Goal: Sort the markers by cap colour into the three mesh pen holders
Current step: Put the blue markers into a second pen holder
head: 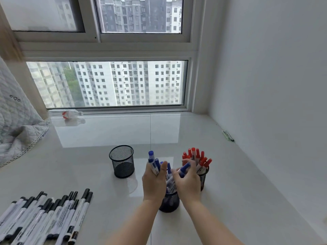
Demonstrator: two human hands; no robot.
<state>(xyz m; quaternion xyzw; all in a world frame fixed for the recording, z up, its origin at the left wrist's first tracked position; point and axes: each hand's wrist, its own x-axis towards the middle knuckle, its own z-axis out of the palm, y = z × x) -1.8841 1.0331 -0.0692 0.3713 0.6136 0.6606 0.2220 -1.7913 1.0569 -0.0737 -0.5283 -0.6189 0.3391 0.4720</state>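
Open tabletop is lying behind the 3 holders. Left hand and right hand fingers are curling around blue-capped markers above the nearest holder.

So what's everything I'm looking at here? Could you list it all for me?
blue-capped markers: several, blue, in the nearest holder and in both hands
red-capped markers: about a dozen, red, in the right holder
black-capped markers: many, black, lying bottom left
empty holder: one, black mesh, far left
blue holder: one, dark mesh, between the wrists
red holder: one, mesh, right
bottle: one, clear, by the window
quilt: one, white, left
left hand: grips blue markers
right hand: grips blue marker
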